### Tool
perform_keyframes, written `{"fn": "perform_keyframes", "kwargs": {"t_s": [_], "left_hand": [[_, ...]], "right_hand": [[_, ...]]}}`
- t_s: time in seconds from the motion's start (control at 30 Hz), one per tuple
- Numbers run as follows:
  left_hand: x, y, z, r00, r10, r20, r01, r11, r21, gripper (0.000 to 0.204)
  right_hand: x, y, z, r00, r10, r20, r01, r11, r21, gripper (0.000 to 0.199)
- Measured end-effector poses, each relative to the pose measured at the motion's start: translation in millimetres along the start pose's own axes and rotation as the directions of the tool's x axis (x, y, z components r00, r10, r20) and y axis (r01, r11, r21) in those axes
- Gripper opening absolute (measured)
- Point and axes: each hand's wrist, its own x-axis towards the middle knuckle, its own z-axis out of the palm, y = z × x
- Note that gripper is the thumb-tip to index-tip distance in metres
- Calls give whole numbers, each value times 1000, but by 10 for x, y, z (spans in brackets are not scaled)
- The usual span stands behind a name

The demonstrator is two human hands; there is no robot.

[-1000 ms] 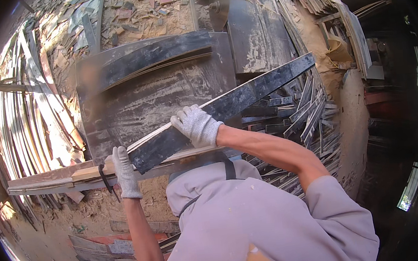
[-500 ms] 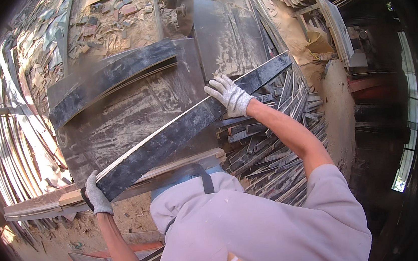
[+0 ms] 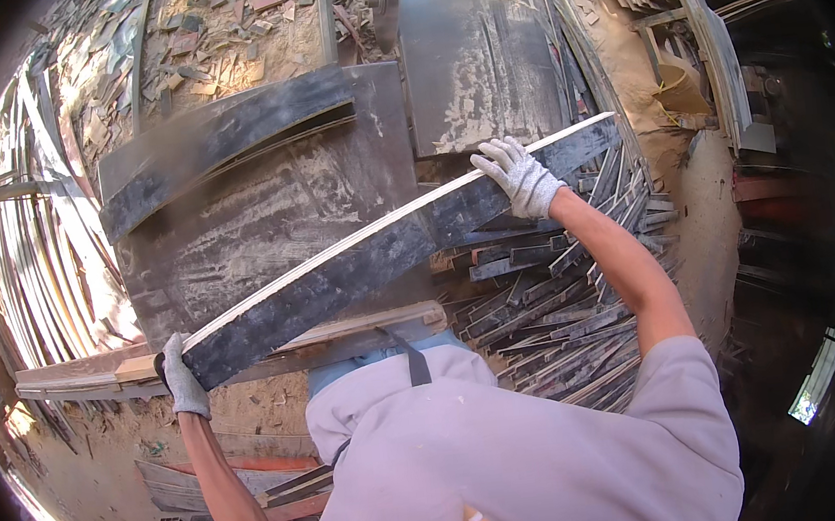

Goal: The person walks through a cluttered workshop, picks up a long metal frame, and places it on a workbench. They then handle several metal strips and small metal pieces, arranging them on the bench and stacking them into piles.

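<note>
A long dark plywood strip (image 3: 339, 278), with a pale cut edge along its far side, slants from near left to far right before my body. My left hand (image 3: 184, 380), in a grey glove with a dark cuff, is closed around its near left end. Toward the far right end, my right hand (image 3: 522, 180), in a matching glove, grips the strip with its fingers over the pale edge. Beneath and beyond lies a dusty dark table panel (image 3: 263, 225). On that panel's far part rest other dark curved strips (image 3: 225, 138), stacked.
A wooden rail (image 3: 364, 334) runs along the table's near edge. To the right is a heap of dark cut strips (image 3: 562, 297). Long pale strips (image 3: 43, 236) lie at left, and scrap pieces (image 3: 235, 37) cover the ground beyond. A dark metal part (image 3: 383, 8) stands between the panels.
My right hand has shifted right, closer to the strip's far end. The strip has moved slightly, and more of its pale edge shows. My left hand keeps its hold.
</note>
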Motion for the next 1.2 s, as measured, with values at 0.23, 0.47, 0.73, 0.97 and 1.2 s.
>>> {"fn": "perform_keyframes", "kwargs": {"t_s": [0.23, 0.47, 0.73, 0.97, 1.2], "left_hand": [[44, 103, 510, 996, 35, -82, -19, 982, 190, 38], [577, -532, 428, 916, 401, 28, -278, 582, 764, 56], [-290, -299, 1240, 613, 429, 664, -527, -404, 748, 50], [-558, -391, 1528, 578, 117, 808, -789, -170, 590, 57], [-397, -364, 1275, 568, 170, 805, -793, -147, 591, 55]], "right_hand": [[-101, 197, 134, 1000, -20, -5, 21, 1000, 20, 96], [-793, -233, 421, 996, 83, 44, -85, 996, 29, 103], [-1224, -564, 920, 988, 150, 42, -153, 985, 75, 105], [-990, -862, 999, 992, 120, -46, -117, 991, 61, 104], [-812, -1109, 951, 990, 140, 16, -141, 987, 76, 103]]}}
